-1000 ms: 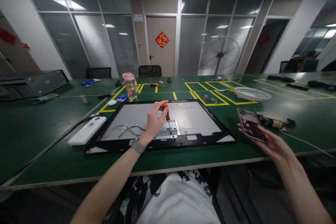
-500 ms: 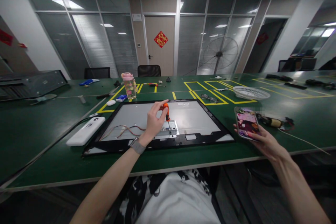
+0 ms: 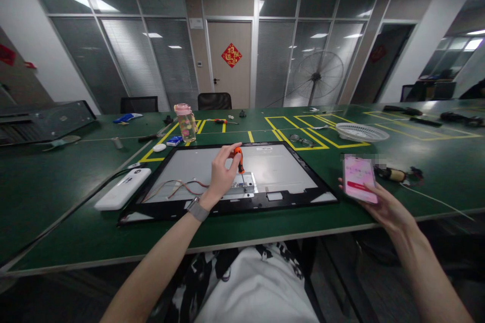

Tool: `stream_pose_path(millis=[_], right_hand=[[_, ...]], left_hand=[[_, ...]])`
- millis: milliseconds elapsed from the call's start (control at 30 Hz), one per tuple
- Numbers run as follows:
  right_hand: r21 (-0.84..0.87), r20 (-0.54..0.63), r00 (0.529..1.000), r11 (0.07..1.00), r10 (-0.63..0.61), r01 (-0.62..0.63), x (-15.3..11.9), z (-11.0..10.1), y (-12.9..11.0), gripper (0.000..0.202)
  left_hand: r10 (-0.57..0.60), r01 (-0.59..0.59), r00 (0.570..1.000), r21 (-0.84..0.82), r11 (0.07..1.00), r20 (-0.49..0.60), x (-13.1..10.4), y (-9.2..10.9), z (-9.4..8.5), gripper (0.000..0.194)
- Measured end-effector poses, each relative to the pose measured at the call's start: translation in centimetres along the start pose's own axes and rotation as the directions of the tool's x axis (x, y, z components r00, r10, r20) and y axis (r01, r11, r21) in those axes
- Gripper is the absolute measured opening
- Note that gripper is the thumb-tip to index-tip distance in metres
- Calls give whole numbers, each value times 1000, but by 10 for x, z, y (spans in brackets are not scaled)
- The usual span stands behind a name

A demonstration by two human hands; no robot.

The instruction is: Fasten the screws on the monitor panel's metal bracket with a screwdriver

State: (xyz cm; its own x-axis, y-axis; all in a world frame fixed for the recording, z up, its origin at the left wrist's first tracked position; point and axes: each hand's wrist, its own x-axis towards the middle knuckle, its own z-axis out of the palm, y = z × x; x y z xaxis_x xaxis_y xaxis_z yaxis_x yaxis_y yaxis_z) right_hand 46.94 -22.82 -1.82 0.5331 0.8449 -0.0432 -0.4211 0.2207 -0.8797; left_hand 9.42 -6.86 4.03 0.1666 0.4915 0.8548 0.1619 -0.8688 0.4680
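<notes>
We count two screwdrivers: the orange screwdriver (image 3: 239, 159), over the panel (image 3: 282, 171), is pinched in our left hand (image 3: 223, 174), which hides some of the panel; the red one (image 3: 222, 121) lies beyond it. Right of the panel, our right hand (image 3: 388, 206) grips one phone (image 3: 355, 167). One bottle (image 3: 185, 126) stands behind the panel, on our green table (image 3: 113, 247), facing one door (image 3: 242, 86).

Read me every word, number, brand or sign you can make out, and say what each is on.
"招": gold, on the red diamond sign on the door; its other characters are unclear.
Phone screen: blurred.
Panel label: too small.
White case: dark marks, unreadable.
Wall plate, blue box: too small.
</notes>
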Motion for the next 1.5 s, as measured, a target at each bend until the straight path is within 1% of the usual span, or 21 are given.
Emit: stream_pose_path(millis=[67, 133, 233, 333, 400, 500, 633, 867, 1067, 1233, 1367, 1500], right_hand=[[93, -63, 996, 994, 68, -62, -1, 1, -3, 33], [173, -86, 989, 980, 118, -102, -2, 3, -6, 37], [237, -12, 992, 964, 129, -122, -5, 5, -7, 46], [219, 64, 988, 964, 139, -150, -7, 8, -5, 44], [196, 66, 988, 969, 138, -148, -8, 14, -3, 42], [192, 13, 997, 978, 82, -83, -11, 25, -4, 43], [167, 12, 1000, 986, -5, 3, -15, 35, -7, 45], [109, 35, 999, 993, -42, 38, -20, 31, -9, 46], [91, 56, 998, 996, -31, 25, -20, 26, -6, 46], [66, 69, 998, 998, -9, 4, -19, 22, -5, 49], [48, 71, 997, 999, 6, -10, -19, 23, -6, 48], [41, 60, 998, 999, 13, -16, -20, 25, -7, 47]], left_hand=[[6, -5, 1000, -2, 1000, 14, 0, 1, -1, 25], [10, -9, 1000, -10, 1000, 30, -1, 1, -1, 26], [11, -10, 999, -16, 1000, 32, -1, 1, -2, 26], [3, -2, 1000, -19, 1000, 28, -1, 1, -1, 26], [4, -3, 1000, -24, 1000, 21, -1, 1, 0, 25], [19, -19, 1000, -20, 1000, 2, -1, 1, 1, 24], [23, -23, 1000, -10, 1000, -3, 0, 2, 0, 22], [10, -9, 1000, -39, 999, 26, -1, 3, 0, 24], [7, -6, 1000, -33, 999, 5, -1, 1, 2, 21], [-23, 22, 999, -50, 998, -23, -1, -3, 4, 22], [-5, 3, 999, -36, 999, -45, -1, -2, 4, 20], [4, -4, 1000, -32, 999, -12, 0, 1, 2, 20]])
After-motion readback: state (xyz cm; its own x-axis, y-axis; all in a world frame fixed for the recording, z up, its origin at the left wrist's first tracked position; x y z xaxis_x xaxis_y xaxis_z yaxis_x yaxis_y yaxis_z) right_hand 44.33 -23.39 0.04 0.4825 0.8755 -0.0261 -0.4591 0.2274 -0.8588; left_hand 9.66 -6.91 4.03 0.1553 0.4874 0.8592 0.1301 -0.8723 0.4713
